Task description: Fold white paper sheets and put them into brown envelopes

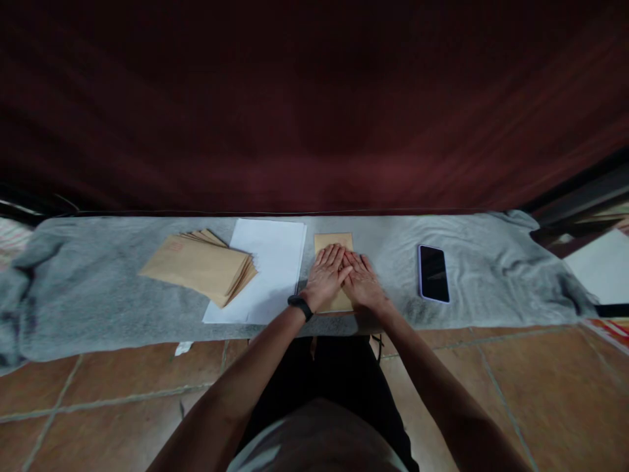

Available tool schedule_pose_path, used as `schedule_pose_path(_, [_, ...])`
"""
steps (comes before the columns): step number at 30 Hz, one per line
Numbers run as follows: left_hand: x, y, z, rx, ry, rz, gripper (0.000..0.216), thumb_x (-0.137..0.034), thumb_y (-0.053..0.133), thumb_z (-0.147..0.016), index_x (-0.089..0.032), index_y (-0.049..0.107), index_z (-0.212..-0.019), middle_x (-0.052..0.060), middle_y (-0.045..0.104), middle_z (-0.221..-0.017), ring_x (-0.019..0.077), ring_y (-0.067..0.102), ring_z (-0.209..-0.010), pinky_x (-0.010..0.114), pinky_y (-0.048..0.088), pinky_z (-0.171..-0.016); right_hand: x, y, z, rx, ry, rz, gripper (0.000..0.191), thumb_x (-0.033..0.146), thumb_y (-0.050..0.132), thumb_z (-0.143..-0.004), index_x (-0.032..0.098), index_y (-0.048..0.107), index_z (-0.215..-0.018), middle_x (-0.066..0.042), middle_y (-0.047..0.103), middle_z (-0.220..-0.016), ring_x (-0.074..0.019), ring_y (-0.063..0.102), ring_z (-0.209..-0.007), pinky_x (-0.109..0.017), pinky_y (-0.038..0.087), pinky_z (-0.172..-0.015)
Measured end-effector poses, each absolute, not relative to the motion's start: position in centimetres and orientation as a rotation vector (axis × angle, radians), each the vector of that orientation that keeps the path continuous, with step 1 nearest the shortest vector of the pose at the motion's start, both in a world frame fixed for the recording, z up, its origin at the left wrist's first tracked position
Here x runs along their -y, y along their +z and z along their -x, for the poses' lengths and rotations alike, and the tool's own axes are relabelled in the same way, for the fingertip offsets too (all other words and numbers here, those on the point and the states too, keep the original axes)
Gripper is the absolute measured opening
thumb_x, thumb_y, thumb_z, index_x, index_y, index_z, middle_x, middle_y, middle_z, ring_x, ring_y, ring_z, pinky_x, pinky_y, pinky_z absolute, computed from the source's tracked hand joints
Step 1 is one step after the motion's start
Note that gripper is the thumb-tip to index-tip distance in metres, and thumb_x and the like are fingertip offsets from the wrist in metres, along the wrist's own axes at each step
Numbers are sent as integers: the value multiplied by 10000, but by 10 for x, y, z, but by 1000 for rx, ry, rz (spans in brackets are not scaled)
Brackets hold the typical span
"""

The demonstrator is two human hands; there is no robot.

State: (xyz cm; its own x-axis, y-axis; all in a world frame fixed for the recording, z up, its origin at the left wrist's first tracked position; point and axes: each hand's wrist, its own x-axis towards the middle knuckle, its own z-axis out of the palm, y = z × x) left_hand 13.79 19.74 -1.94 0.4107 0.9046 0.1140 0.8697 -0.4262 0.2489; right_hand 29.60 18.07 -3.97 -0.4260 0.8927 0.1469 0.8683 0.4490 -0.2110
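I have both hands in view through the head camera, set on a flat, rectangular brown paper envelope [333,238] near the middle of the long surface covered with rumpled grey cloth [388,239]; the left hand [325,272], with a black band [301,307] on its wrist, is open and palm down, fingers spread along the envelope and pointing far; the right hand [362,282] is open too, laid flat on the envelope's right part, and I see the two touching, the left thumb over the right hand; neither grips anything. Left of the envelope I make out a stack of white rectangular paper sheets [272,246]; a fanned pile of brown paper envelopes [196,263] overlaps its left part, with faint red print near the far left end; to the right, well apart from the hands, a dark-screened phone in a pale purple case [434,274] lies on the cloth; beyond the far edge I see a dark red backdrop [314,144].
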Motion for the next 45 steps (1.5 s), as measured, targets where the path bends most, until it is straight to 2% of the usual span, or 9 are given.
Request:
schedule_pose_path(7, [-235, -22, -137, -1625, 301, -2490, 618, -448, 189, -1055, -116, 326, -1557, 90, 315, -1629, 217, 219, -1530, 424, 144, -1269, -211, -43, -291, 2409, 98, 1547, 576, 310, 282, -1031, 111, 285, -1572, -122, 351, -1610, -252, 285, -1503, -510, 145, -1244])
schedule_pose_path(13, [-235, -25, -133, -1625, 273, -2506, 620, -461, 206, -1050, -132, 326, -1561, 76, 299, -1636, 224, 198, -1536, 439, 127, -1273, -214, -47, -291, 2383, 67, 1535, 577, 315, 267, -1037, 130, 261, -1583, -127, 375, -1597, -254, 295, -1499, -515, 161, -1238])
schedule_pose_path(26, [-163, -29, -118, -1451, 366, -2639, 704, -567, 259, -1029, -102, 310, -1556, 118, 283, -1638, 240, 177, -1540, 449, 150, -1267, -146, -37, -308, 2534, 66, 1402, 595, 348, 323, -1040, 133, 240, -1588, -108, 345, -1611, -235, 302, -1500, -479, 181, -1248])
schedule_pose_path(32, [-135, -30, -109, -1359, 360, -2647, 690, -559, 292, -1031, -113, 298, -1558, 120, 275, -1640, 232, 170, -1541, 441, 178, -1263, -120, -40, -314, 2519, 31, 1353, 603, 377, 359, -1047, 160, 225, -1594, -112, 380, -1592, -232, 331, -1489, -479, 209, -1245])
schedule_pose_path(37, [-113, -24, -102, -1288, 338, -2669, 659, -555, 283, -1037, -139, 317, -1547, 121, 306, -1627, 212, 219, -1529, 434, 208, -1252, -104, -40, -318, 2530, 60, 1321, 590, 361, 371, -1051, 164, 233, -1591, -112, 367, -1596, -231, 328, -1491, -486, 222, -1245])
schedule_pose_path(45, [-82, -16, -91, -1276, 314, -2710, 645, -514, 357, -1034, -118, 322, -1542, 137, 343, -1608, 198, 271, -1511, 386, 240, -1242, -83, -29, -321, 2560, 166, 1332, 612, 385, 378, -1047, 192, 203, -1601, -103, 334, -1609, -237, 329, -1491, -500, 243, -1243])
